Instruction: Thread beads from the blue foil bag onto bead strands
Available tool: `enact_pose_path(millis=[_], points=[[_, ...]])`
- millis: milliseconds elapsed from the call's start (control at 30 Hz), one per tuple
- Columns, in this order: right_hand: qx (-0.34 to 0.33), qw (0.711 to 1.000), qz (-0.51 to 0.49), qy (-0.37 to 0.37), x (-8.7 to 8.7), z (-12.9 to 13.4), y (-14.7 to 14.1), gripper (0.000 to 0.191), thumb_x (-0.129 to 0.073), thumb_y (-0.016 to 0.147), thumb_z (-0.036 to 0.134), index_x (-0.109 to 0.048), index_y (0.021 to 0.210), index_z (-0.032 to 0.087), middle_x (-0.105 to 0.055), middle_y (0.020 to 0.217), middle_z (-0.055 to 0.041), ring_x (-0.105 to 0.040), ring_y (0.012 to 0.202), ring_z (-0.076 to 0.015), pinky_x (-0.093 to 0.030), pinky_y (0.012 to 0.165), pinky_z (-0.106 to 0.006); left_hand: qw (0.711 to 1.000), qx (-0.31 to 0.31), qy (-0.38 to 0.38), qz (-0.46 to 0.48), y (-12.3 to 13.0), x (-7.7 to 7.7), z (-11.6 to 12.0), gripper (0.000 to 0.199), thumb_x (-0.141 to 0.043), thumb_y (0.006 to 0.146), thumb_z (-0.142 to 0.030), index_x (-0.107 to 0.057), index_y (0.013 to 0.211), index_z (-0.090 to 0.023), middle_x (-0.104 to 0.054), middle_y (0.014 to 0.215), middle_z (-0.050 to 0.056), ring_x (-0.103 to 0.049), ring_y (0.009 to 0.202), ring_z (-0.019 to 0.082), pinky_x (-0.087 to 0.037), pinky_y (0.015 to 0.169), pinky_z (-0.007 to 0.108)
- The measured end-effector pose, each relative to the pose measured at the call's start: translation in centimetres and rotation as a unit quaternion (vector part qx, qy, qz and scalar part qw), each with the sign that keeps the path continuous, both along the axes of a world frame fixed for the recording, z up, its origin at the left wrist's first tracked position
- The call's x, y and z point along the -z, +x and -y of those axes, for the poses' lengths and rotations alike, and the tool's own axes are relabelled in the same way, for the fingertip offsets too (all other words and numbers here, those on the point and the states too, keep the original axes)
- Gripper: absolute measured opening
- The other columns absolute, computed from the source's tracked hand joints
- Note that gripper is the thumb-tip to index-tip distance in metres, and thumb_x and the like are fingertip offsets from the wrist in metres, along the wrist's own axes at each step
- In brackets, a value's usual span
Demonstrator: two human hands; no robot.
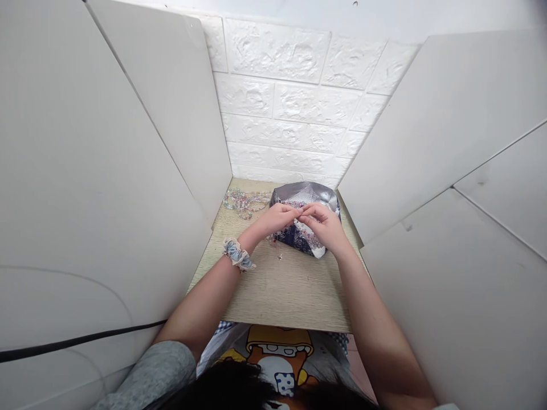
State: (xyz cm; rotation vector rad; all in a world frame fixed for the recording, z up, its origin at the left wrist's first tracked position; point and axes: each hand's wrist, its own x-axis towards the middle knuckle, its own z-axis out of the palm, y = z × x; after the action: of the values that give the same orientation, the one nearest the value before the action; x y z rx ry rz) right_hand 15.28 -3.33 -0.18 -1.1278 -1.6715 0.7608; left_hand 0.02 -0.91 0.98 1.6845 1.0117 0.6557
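My left hand (280, 219) and my right hand (322, 224) meet fingertip to fingertip over a dark blue bag (294, 238) with a silver inner lining. Both are pinched closed; whatever lies between the fingertips is too small to make out. Small pink and clear beads (308, 232) fill the bag's opening beneath them. Strands of coloured beads (244, 201) lie in loops on the wooden table (290, 296), to the left of the bag. A tiny dark and white piece (280, 257) rests in front of the bag.
White panels (171, 102) (427, 131) stand close on both sides of the table. Behind it is a white brick-patterned wall (294, 102). A black cable (81, 340) runs along the lower left, and a blue scrunchie (238, 254) circles my left wrist.
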Motion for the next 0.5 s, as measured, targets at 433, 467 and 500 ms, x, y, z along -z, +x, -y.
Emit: enact_pose_path(millis=[433, 467, 500], points=[[0.001, 0.985, -0.166, -0.046, -0.7, 0.2, 1.2, 0.017, -0.057, 0.068, 0.037, -0.052, 0.071, 0.020, -0.055, 0.094, -0.0021, -0.053, 0.083, -0.0133, -0.043, 0.078, -0.031, 0.993, 0.052, -0.061, 0.087, -0.2, -1.3, 0.8, 0.035, -0.046, 0.072, -0.047, -0.054, 0.069, -0.013, -0.022, 0.045, -0.007, -0.020, 0.038, 0.002, -0.014, 0.038, 0.019], [0.017, 0.982, -0.183, -0.051, -0.6, 0.0, 1.4, 0.019, -0.056, 0.068, 0.038, -0.051, 0.072, 0.020, -0.056, 0.094, -0.0017, -0.054, 0.079, -0.0123, -0.043, 0.076, -0.030, 0.993, 0.051, -0.058, 0.094, -0.3, -1.3, 0.7, 0.035, -0.047, 0.072, -0.047, -0.054, 0.070, -0.013, -0.022, 0.046, -0.007, -0.019, 0.038, 0.002, -0.013, 0.038, 0.019], [0.035, 0.978, -0.199, -0.054, -0.5, -0.2, 1.5, 0.020, -0.056, 0.068, 0.039, -0.050, 0.072, 0.020, -0.056, 0.093, -0.0012, -0.054, 0.075, -0.0113, -0.044, 0.075, -0.030, 0.992, 0.049, -0.055, 0.099, -0.3, -1.3, 0.7, 0.034, -0.047, 0.072, -0.047, -0.054, 0.070, -0.013, -0.023, 0.046, -0.007, -0.019, 0.038, 0.002, -0.013, 0.038, 0.019]])
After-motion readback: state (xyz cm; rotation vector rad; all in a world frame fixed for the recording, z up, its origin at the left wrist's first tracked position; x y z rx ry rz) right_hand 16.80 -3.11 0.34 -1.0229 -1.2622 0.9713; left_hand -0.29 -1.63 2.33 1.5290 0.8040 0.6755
